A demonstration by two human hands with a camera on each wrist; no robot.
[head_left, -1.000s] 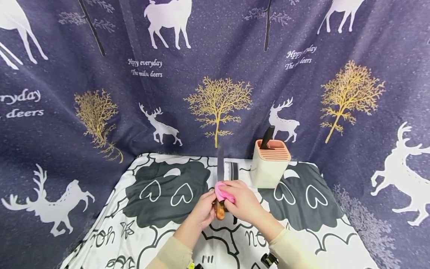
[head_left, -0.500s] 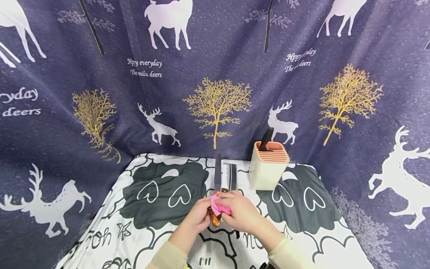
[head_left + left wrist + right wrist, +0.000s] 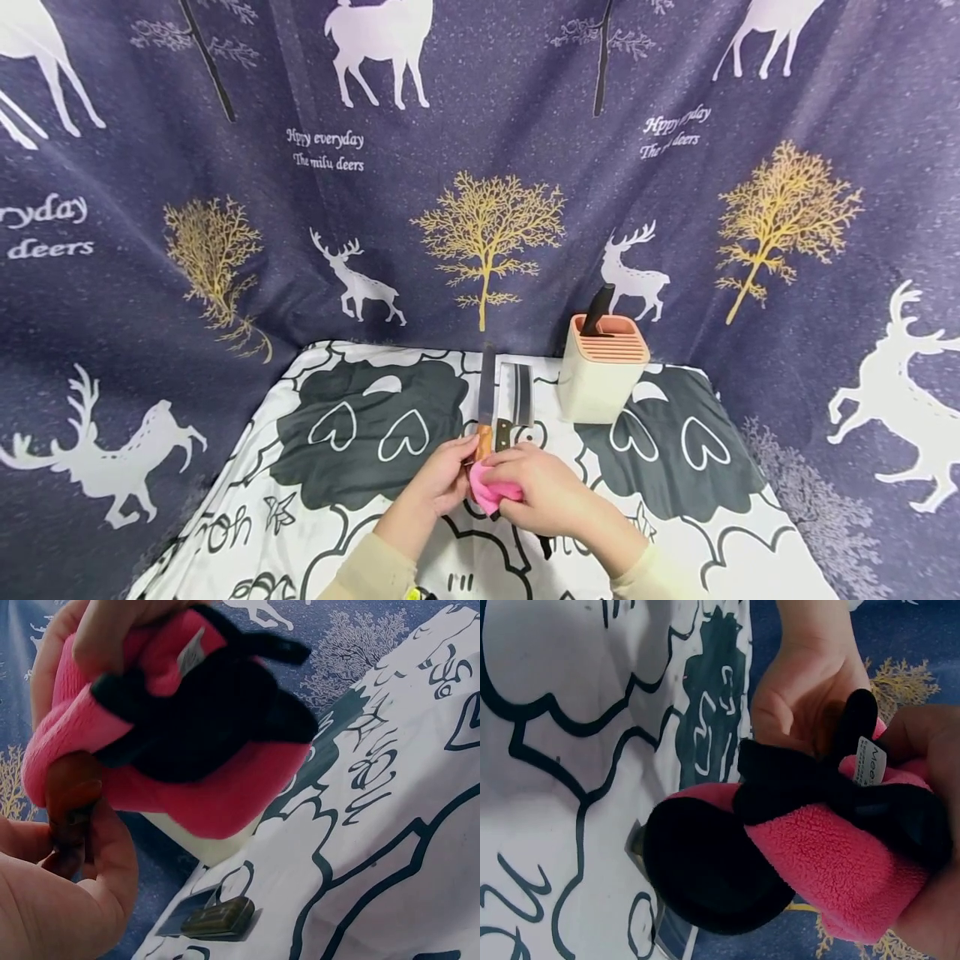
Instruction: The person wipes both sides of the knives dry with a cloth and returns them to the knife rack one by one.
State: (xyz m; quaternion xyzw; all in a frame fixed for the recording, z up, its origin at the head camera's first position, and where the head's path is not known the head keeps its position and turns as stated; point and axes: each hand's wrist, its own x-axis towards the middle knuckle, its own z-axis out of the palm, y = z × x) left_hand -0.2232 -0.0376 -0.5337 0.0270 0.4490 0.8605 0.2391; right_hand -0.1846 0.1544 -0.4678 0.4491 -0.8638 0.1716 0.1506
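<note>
My left hand (image 3: 441, 482) grips a long knife (image 3: 487, 387) by its brown wooden handle (image 3: 484, 442), blade pointing away from me. A pink cloth (image 3: 487, 490) with black trim and a small white label is pinched in my right hand (image 3: 547, 492). It covers the near end of the handle. In the left wrist view, the handle (image 3: 73, 787) shows between left thumb and fingers, tucked against the pink cloth (image 3: 225, 802). Black straps and a black rounded part (image 3: 712, 866) hang from the cloth in the right wrist view.
A cleaver (image 3: 522, 392) with a dark handle lies on the patterned sheet (image 3: 330, 550), right of the knife. Behind it on the right stands a cream knife block (image 3: 600, 387) with an orange slotted top, holding a black-handled knife (image 3: 597, 310). A deer-print curtain (image 3: 480, 125) hangs behind.
The pink cloth and my right hand have moved toward me, from near the blade's base down to the handle's end. The handle's front part is now uncovered; the knife sits slightly nearer.
</note>
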